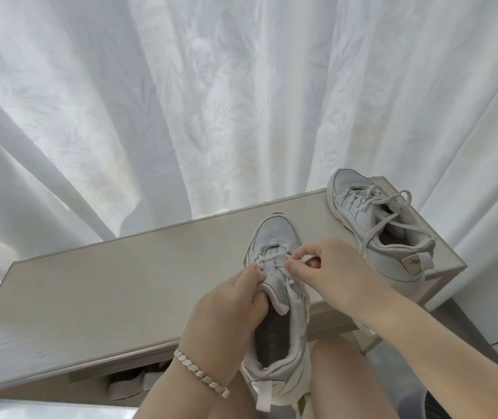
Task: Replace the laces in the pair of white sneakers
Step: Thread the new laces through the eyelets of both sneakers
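On my feed the near sneaker [282,300] sits low and centre, its toe pointing to 12 o'clock and resting on the pale table [121,285]. Its heel hangs past the table's near edge toward 6 o'clock, above the person's bare legs [341,376]. The left hand [229,306] comes in from 7 o'clock and grips the shoe at the tongue, fingers curled over the left side of the upper. The right hand [320,267] reaches in from 4 o'clock, thumb and forefinger pressed together on a white lace [273,257] beside the right-hand eyelets. The other sneaker [377,228] stands apart at 2 o'clock from the first, near the table's far right corner, laced with its ends lying loose. A silver bracelet [202,373] circles the left wrist. A white curtain [181,101] fills everything from 9 through 3 o'clock.
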`<control>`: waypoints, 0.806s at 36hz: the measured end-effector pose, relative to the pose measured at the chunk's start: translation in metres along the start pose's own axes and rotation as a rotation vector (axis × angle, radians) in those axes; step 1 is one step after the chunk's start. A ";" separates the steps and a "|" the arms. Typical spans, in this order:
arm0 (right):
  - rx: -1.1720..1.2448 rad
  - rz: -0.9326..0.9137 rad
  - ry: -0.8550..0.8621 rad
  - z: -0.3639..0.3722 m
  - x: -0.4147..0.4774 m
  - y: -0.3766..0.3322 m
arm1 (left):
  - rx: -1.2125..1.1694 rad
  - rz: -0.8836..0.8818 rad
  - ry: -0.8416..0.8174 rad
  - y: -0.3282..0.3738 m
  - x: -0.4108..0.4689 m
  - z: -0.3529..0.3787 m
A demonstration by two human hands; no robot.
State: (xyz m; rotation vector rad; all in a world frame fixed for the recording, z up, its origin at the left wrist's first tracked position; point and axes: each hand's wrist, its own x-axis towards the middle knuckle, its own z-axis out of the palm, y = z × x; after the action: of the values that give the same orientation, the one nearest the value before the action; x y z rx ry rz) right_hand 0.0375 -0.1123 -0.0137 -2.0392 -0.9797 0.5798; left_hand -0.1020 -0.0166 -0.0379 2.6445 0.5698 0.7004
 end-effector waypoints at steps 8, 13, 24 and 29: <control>-0.165 -0.043 -0.037 -0.006 -0.002 -0.009 | 0.012 0.101 0.048 -0.001 -0.002 0.002; -0.285 -0.086 -0.082 -0.008 0.002 -0.014 | 0.051 0.168 0.034 0.001 -0.002 0.002; 0.066 -0.001 -0.053 0.004 0.007 -0.001 | 0.028 0.128 0.045 -0.002 -0.007 0.006; 0.119 0.023 -0.061 0.001 0.003 0.000 | 0.012 0.105 0.046 0.000 -0.008 0.007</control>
State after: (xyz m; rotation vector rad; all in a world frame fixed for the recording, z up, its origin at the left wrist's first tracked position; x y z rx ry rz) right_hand 0.0386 -0.1099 -0.0147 -1.9394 -0.9357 0.7001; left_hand -0.1052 -0.0218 -0.0470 2.6915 0.4513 0.7922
